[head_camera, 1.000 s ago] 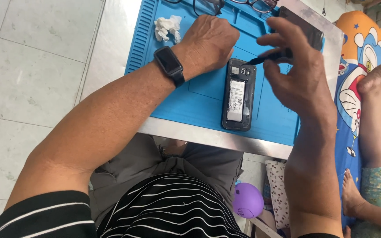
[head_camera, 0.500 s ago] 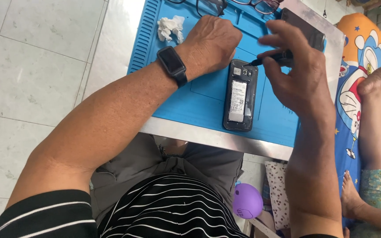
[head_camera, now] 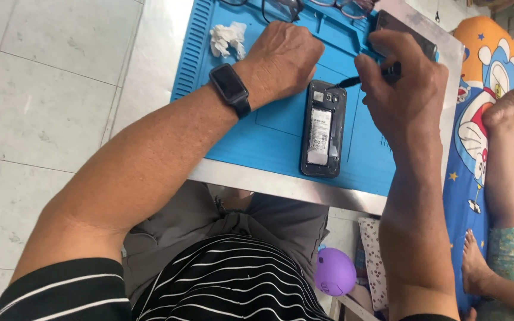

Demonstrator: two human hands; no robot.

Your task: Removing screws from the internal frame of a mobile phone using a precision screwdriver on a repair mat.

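The opened black phone with its white battery exposed [head_camera: 323, 129] lies lengthwise toward the person on the blue silicone mat [head_camera: 257, 139], just right of the fisted left hand [head_camera: 281, 59], while the right hand [head_camera: 403, 89], nearer its top end, pinches a thin black tool [head_camera: 364, 76] there

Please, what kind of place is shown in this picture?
Probably a small phone-repair spot, perhaps at home. An opened phone lies on a blue repair mat, the right hand holds a thin dark tool to it, and another person's legs rest on a cartoon-print mat beside the table.
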